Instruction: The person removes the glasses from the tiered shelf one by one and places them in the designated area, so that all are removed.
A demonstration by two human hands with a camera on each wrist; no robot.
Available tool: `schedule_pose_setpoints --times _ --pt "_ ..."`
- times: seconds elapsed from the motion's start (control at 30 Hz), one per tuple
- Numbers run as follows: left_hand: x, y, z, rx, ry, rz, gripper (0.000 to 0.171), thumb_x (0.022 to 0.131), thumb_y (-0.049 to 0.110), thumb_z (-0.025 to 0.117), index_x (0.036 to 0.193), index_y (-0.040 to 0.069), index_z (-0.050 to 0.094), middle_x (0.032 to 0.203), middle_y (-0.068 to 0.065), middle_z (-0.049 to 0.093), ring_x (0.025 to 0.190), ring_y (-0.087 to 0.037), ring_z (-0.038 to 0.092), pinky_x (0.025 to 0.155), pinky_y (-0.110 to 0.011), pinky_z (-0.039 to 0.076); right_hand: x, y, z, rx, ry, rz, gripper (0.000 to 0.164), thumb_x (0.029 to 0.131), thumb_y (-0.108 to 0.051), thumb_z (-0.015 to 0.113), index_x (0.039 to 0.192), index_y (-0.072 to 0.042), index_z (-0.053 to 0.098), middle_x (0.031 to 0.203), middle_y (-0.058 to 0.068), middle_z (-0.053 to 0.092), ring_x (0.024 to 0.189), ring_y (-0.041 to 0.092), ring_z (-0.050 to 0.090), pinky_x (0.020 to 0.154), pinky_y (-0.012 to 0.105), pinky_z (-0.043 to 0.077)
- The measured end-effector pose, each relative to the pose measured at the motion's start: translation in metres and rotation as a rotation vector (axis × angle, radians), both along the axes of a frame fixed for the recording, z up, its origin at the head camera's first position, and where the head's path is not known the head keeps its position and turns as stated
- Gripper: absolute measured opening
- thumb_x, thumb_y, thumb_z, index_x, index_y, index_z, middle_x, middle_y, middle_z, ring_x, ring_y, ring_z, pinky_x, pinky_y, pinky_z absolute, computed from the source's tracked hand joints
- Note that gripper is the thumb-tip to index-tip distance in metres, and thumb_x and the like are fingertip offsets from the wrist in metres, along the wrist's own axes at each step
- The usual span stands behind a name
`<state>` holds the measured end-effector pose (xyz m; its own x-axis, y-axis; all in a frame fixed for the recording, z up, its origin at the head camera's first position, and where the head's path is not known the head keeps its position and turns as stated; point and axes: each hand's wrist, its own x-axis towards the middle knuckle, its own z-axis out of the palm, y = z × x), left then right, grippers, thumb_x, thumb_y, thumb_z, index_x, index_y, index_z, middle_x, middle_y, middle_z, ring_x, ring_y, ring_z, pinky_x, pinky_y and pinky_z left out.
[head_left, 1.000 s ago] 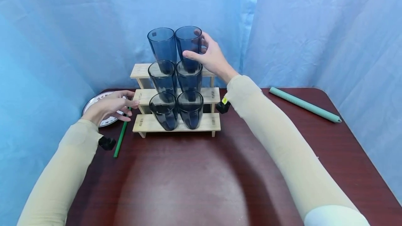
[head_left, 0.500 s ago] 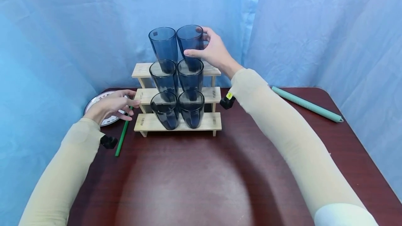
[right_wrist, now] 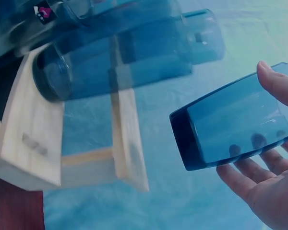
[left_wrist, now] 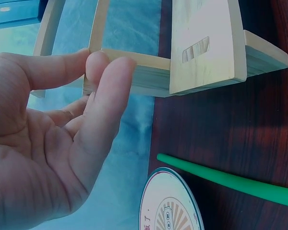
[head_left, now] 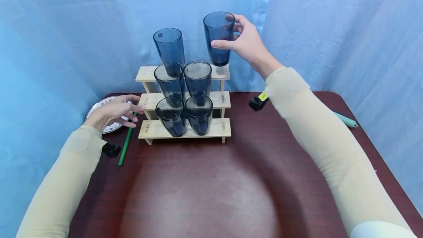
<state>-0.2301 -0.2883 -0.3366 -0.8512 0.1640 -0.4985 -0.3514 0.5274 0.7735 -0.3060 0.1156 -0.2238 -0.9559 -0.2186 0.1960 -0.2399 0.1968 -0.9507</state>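
Right hand point(head_left: 248, 42) holding a blue glass point(head_left: 217, 34) aloft, left hand point(head_left: 114, 111) pinching a tiered wooden stand point(head_left: 221, 127), five glasses point(head_left: 197, 80) standing on it

Head view: the right sleeve point(head_left: 317, 131) covers all but one end of the pale green rod point(head_left: 345, 119). The left hand point(head_left: 111, 112) obscures part of the plate point(head_left: 101, 103), whose lettering is too small to read. Contact between its fingers and the wooden stand point(head_left: 185, 131) cannot be determined. Left wrist view: the lower edge cuts off the plate; the right edge cuts off the green stick point(left_wrist: 230, 181). Right wrist view: the right edge truncates the right hand point(right_wrist: 273, 191) and the held glass point(right_wrist: 235, 124) at its rim. The racked glasses point(right_wrist: 125, 57) are blurred; their label point(right_wrist: 44, 13) is illegible.
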Motion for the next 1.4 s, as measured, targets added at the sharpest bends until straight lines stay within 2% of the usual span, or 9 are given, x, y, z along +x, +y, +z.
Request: schedule_pose_setpoints --times 0.3,0.57,0.7,0.9,1.13,1.27,1.4 --pt "0.003 0.002 0.002 0.005 -0.011 -0.01 0.07 0.104 0.029 0.059 0.158 0.005 0.022 0.136 -0.023 0.047 0.085 -0.026 0.063 0.081 -0.044 0.06 0.007 0.045 -0.003 0.035 -0.005 -0.067 0.087 0.081 -0.022 0.088 0.154 -0.025 0.041 0.143 0.006 0.052 0.125 0.025 0.055 0.11 0.041 0.041" --pt "0.002 0.002 0.004 0.003 -0.01 -0.02 0.068 0.104 0.029 0.059 0.157 0.006 0.023 0.14 -0.025 0.045 0.085 -0.025 0.063 0.082 -0.044 0.06 0.017 0.093 -0.023 0.058 -0.05 -0.123 0.083 0.084 -0.025 0.086 0.154 -0.027 0.041 0.148 0.003 0.05 0.132 0.023 0.046 0.108 0.04 0.041" --pt "0.001 0.003 0.004 0.006 -0.013 -0.027 0.071 0.104 0.031 0.06 0.158 0.005 0.022 0.138 -0.023 0.046 0.085 -0.025 0.063 0.082 -0.044 0.06 0.024 0.116 -0.045 0.034 -0.094 -0.145 0.084 0.085 -0.024 0.085 0.155 -0.029 0.039 0.151 0.003 0.048 0.141 0.023 0.04 0.114 0.042 0.037" --pt "0.003 0.001 0.004 0.015 -0.012 -0.029 0.071 0.104 0.031 0.06 0.158 0.006 0.022 0.14 -0.024 0.045 0.082 -0.023 0.063 0.081 -0.044 0.06 0.032 0.141 -0.091 0.082 -0.09 -0.211 0.087 0.083 -0.031 0.086 0.155 -0.034 0.037 0.151 0.002 0.047 0.145 0.026 0.035 0.115 0.046 0.037" --pt "0.007 -0.002 0.004 0.02 -0.016 -0.035 0.066 0.105 0.029 0.058 0.155 0.005 0.024 0.137 -0.025 0.045 0.081 -0.022 0.063 0.081 -0.044 0.06 0.035 0.157 -0.143 0.034 -0.064 -0.244 0.088 0.085 -0.028 0.085 0.157 -0.027 0.035 0.154 0.004 0.044 0.144 0.028 0.038 0.109 0.05 0.042" --pt "0.007 0.0 0.005 0.024 -0.009 -0.034 0.064 0.105 0.029 0.058 0.155 0.005 0.025 0.136 -0.024 0.045 0.083 -0.023 0.063 0.081 -0.044 0.06 0.035 0.162 -0.161 0.056 -0.058 -0.261 0.09 0.084 -0.03 0.086 0.157 -0.024 0.034 0.154 0.005 0.045 0.143 0.028 0.038 0.11 0.051 0.04" --pt "0.004 0.001 0.004 0.02 -0.006 -0.028 0.066 0.105 0.029 0.058 0.156 0.006 0.024 0.136 -0.023 0.045 0.086 -0.026 0.063 0.081 -0.044 0.06 0.034 0.166 -0.172 0.107 -0.064 -0.281 0.091 0.084 -0.034 0.086 0.158 -0.022 0.034 0.154 0.005 0.046 0.144 0.028 0.036 0.111 0.053 0.039"
